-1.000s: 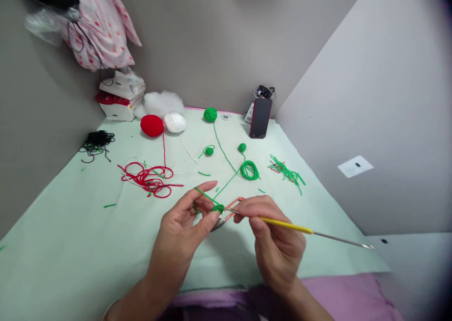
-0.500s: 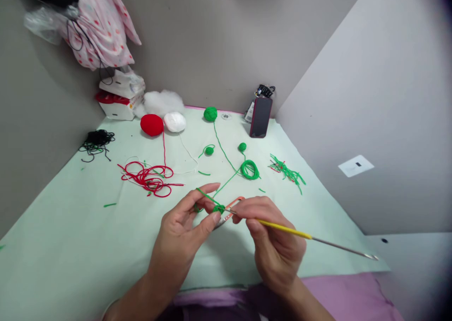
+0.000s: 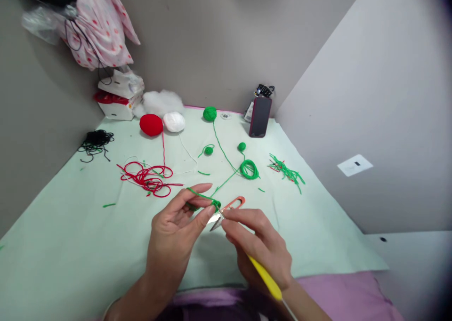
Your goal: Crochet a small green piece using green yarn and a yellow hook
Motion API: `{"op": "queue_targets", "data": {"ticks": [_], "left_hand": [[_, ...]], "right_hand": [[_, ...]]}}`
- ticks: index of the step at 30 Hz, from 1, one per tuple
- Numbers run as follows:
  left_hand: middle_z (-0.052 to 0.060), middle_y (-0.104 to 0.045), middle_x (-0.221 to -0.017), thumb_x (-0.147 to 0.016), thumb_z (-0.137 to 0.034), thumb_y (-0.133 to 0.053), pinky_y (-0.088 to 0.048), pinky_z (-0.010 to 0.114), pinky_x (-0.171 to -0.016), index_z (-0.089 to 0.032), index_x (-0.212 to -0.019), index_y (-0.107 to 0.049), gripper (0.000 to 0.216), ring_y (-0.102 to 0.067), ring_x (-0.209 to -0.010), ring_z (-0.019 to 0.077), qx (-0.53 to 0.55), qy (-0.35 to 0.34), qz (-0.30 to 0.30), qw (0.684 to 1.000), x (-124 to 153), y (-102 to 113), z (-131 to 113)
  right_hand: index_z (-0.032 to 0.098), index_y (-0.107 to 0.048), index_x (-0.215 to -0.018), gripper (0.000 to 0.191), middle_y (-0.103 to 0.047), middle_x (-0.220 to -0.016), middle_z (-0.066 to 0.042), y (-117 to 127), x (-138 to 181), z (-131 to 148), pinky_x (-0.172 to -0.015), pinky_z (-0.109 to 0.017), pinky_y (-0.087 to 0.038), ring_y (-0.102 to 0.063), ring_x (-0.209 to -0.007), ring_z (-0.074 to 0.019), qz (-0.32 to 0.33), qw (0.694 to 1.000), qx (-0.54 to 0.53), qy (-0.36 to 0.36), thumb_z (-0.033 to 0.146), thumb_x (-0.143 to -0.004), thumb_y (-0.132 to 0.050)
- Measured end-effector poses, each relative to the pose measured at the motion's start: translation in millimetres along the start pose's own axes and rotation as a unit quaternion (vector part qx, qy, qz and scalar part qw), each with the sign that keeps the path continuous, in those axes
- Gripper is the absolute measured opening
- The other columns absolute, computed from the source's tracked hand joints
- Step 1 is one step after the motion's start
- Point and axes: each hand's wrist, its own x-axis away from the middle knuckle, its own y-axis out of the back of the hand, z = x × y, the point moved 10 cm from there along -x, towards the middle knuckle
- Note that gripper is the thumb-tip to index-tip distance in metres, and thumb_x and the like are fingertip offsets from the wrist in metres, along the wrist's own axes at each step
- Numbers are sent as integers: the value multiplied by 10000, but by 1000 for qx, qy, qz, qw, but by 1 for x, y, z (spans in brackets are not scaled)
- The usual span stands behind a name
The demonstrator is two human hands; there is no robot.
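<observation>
My left hand (image 3: 176, 227) pinches a small green crochet piece (image 3: 215, 203) between thumb and fingers, with green yarn (image 3: 226, 158) looped over the index finger and running back to a green yarn ball (image 3: 209, 113). My right hand (image 3: 259, 248) grips a yellow-handled crochet hook (image 3: 264, 277), its tip at the green piece and its handle pointing back toward me. Small thread snips (image 3: 228, 209) with an orange handle lie on the table just under the hands.
On the mint-green table cover (image 3: 70, 236) lie a red yarn tangle (image 3: 148, 177), red ball (image 3: 151, 124), white ball (image 3: 174, 122), green coil (image 3: 249, 169), green scraps (image 3: 287, 172), black yarn (image 3: 96, 140), a phone (image 3: 260, 116) propped upright and a box (image 3: 118, 103) in the corner.
My right hand swung the crochet hook's handle from pointing right to pointing back toward me, and dropped lower. My left hand shifted slightly left, still pinching the green piece.
</observation>
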Motion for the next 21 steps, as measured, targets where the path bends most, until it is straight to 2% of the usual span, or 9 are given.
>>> {"op": "queue_targets", "data": {"ticks": [4, 7, 12, 16, 18, 21], "left_hand": [[-21, -754, -806, -784, -257, -947, -620, 242, -821, -263, -1060, -860, 289, -727, -805, 148, 29, 22, 36, 999, 3, -9, 5], [-31, -731, -820, -762, -237, -962, -609, 228, -799, -276, -1129, -847, 386, -713, -818, 140, 67, 52, 49, 995, 3, -14, 12], [-47, -693, -826, -771, -243, -972, -564, 203, -787, -298, -1207, -836, 460, -655, -803, 112, 106, 76, 68, 989, 3, -19, 15], [-44, -670, -804, -794, -245, -955, -523, 193, -746, -270, -1342, -791, 572, -592, -731, 89, 168, 177, 116, 963, 9, -32, 26], [-58, -629, -724, -805, -252, -943, -482, 178, -690, -227, -1352, -788, 570, -496, -615, 54, 201, 228, 150, 941, 13, -40, 30], [-80, -562, -641, -816, -251, -927, -432, 162, -652, -197, -1314, -809, 514, -350, -532, 27, 218, 244, 163, 931, 12, -42, 31]], "right_hand": [[272, -711, -1400, 436, -821, -1180, -106, -2, 7, -3, -828, -348, -694, -808, -1026, -228, -16, 1000, -3, -3, 69, -1021, -645], [323, -689, -1445, 488, -819, -1200, -87, -5, 7, -8, -821, -352, -699, -812, -1020, -228, -3, 1000, -14, -18, 79, -1024, -648], [277, -694, -1467, 525, -811, -1136, -94, 0, 5, 5, -842, -328, -698, -806, -985, -222, -27, 998, 39, 40, 37, -1001, -659], [229, -656, -1509, 582, -801, -1108, -112, -5, 5, 12, -861, -347, -702, -803, -1028, -247, -1, 991, 111, 71, 2, -973, -677], [239, -650, -1512, 577, -810, -1112, -103, -4, 3, 10, -841, -335, -703, -806, -1025, -234, -2, 994, 87, 66, 3, -985, -663], [261, -702, -1434, 465, -823, -1125, -98, 5, -3, 2, -818, -327, -696, -811, -998, -212, -34, 999, -31, 25, 44, -1036, -600]]}}
